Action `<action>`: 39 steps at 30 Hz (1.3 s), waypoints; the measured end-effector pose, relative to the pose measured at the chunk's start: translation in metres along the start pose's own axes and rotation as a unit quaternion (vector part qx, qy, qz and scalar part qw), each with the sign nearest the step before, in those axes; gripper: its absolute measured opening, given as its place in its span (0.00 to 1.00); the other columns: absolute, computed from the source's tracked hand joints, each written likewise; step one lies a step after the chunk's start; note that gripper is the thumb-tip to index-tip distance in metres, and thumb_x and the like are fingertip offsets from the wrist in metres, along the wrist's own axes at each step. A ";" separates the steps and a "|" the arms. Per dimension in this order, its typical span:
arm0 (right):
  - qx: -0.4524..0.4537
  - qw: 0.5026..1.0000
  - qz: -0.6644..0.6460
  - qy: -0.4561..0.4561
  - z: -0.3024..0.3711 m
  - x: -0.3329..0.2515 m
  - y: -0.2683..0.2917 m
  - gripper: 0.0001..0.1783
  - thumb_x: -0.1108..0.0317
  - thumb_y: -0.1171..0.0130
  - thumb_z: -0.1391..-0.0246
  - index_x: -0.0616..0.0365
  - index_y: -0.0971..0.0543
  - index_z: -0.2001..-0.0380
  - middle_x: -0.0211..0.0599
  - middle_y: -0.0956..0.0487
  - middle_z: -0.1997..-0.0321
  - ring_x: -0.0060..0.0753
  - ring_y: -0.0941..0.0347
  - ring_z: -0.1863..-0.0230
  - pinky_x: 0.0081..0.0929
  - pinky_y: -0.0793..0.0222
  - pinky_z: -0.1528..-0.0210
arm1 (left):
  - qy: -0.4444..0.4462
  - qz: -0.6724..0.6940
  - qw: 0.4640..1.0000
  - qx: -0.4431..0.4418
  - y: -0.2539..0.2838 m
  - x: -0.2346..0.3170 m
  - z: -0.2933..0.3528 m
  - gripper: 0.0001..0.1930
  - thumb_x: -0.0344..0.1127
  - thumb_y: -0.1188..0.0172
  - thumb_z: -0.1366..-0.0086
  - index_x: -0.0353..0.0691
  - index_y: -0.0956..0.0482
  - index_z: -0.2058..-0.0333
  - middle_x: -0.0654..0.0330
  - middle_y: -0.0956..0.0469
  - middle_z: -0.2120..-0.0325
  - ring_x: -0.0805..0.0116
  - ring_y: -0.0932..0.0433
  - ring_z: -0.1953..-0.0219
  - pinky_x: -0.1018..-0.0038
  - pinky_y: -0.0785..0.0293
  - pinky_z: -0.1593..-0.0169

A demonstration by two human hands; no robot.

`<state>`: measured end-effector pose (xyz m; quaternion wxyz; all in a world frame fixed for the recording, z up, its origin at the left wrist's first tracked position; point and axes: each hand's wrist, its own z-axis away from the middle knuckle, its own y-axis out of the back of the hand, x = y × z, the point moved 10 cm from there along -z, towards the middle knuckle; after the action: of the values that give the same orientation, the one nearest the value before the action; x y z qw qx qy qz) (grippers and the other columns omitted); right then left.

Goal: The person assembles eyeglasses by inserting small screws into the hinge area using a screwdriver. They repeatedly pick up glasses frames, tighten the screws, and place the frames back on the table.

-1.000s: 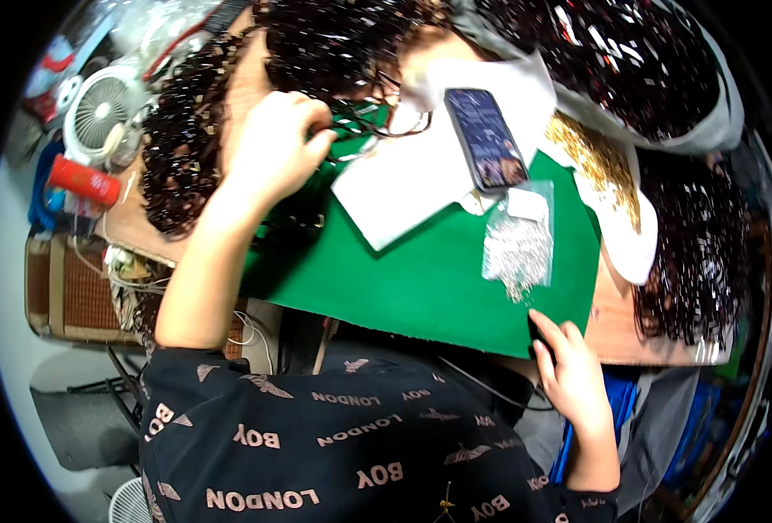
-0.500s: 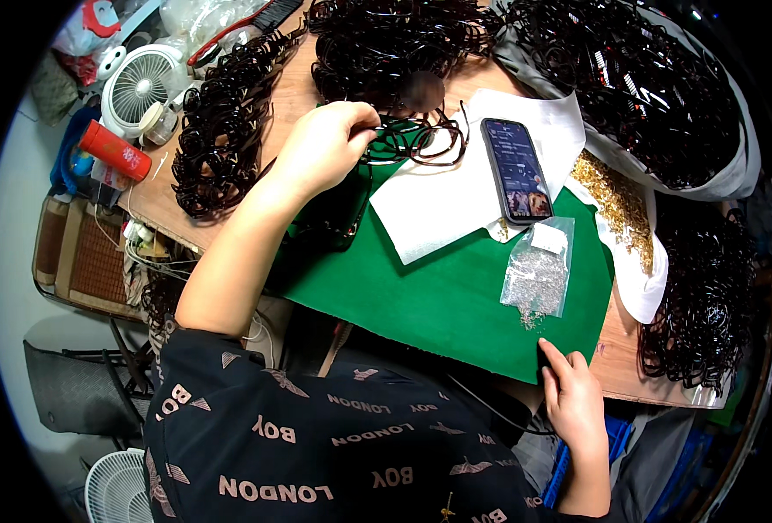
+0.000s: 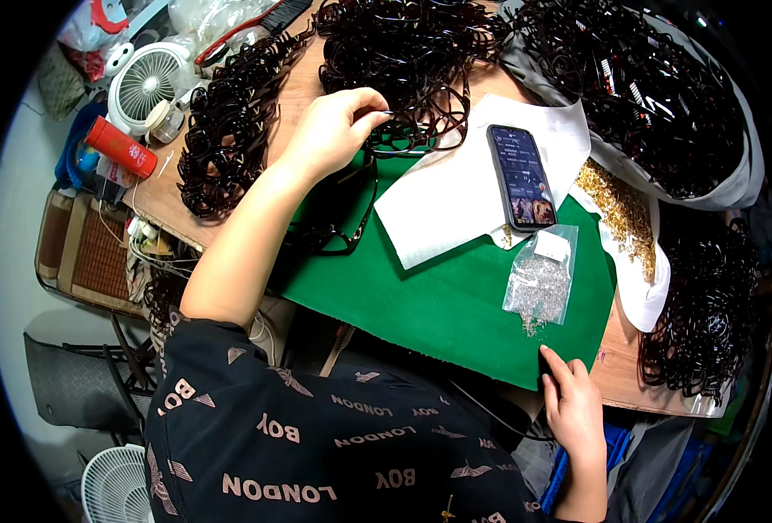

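My left hand (image 3: 344, 126) is closed in a pinch on a dark eyeglass frame (image 3: 419, 139) at the near edge of a large heap of similar frames (image 3: 394, 48). Below that hand, another dark frame (image 3: 344, 240) lies on the green mat (image 3: 429, 305). My right hand (image 3: 572, 401) rests at the mat's near edge. Its index finger reaches toward tiny silver screws (image 3: 532, 326) that spill from a clear bag (image 3: 546, 279). The other fingers curl around something dark, mostly hidden, and a black cord (image 3: 495, 414) runs toward them.
A phone (image 3: 522, 179) lies on white cloth (image 3: 442, 200). Gold-coloured small parts (image 3: 619, 205) sit on more cloth at right. More dark frames form a row (image 3: 229, 131) at left, a sackful (image 3: 639, 96) and a stack (image 3: 700, 305). A fan (image 3: 150, 85) and red canister (image 3: 121, 146) stand far left.
My left hand has moved slightly away from me toward the heap, with the pinched frame. The frame on the mat shows more plainly. My right hand has barely moved.
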<state>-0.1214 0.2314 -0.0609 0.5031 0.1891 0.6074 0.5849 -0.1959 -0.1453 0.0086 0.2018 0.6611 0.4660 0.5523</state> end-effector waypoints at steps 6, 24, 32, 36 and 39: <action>-0.023 0.999 -0.023 -0.026 0.000 0.002 -0.003 0.20 0.72 0.48 0.50 0.51 0.28 0.51 0.46 0.33 0.72 0.49 0.31 0.73 0.39 0.34 0.70 | -0.045 -0.044 0.998 -0.004 -0.002 0.007 0.002 0.09 0.32 0.42 0.43 0.37 0.24 0.64 0.58 0.23 0.69 0.69 0.26 0.68 0.76 0.30 0.62; -0.033 0.681 -0.731 0.017 -0.255 -0.106 -0.009 0.16 0.65 0.36 0.54 0.60 0.30 0.67 0.33 0.26 0.73 0.21 0.29 0.78 0.13 0.36 0.85 | -0.172 -0.153 0.972 -0.051 -0.023 0.018 0.025 0.35 0.37 0.37 0.50 0.41 0.41 0.44 0.52 0.30 0.57 0.54 0.31 0.53 0.65 0.32 0.52; -0.046 0.640 -0.762 0.089 -0.263 -0.167 0.003 0.12 0.64 0.39 0.50 0.57 0.31 0.69 0.29 0.28 0.78 0.18 0.34 0.84 0.14 0.36 0.85 | -0.119 -0.091 0.988 -0.032 -0.019 -0.003 0.018 0.39 0.36 0.32 0.56 0.46 0.40 0.44 0.54 0.32 0.54 0.53 0.32 0.52 0.65 0.32 0.51; -0.031 0.588 -0.808 0.024 -0.277 -0.137 0.013 0.10 0.65 0.42 0.48 0.57 0.30 0.71 0.30 0.30 0.78 0.19 0.35 0.84 0.16 0.36 0.84 | -0.010 -0.032 0.996 -0.085 -0.019 -0.018 0.013 0.39 0.37 0.32 0.56 0.46 0.40 0.44 0.54 0.35 0.50 0.54 0.32 0.49 0.66 0.34 0.48; -0.077 0.514 -0.854 -0.001 -0.264 -0.124 0.026 0.08 0.68 0.43 0.47 0.59 0.31 0.73 0.31 0.30 0.78 0.20 0.36 0.81 0.15 0.38 0.84 | -0.058 -0.088 0.992 -0.066 -0.019 -0.018 0.016 0.40 0.36 0.32 0.56 0.44 0.41 0.43 0.51 0.40 0.45 0.52 0.38 0.45 0.65 0.38 0.44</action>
<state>-0.2987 -0.0011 -0.0395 0.7735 -0.4602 0.4278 -0.0827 -0.1879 -0.1474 -0.0211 0.3201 0.6337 0.4722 0.5225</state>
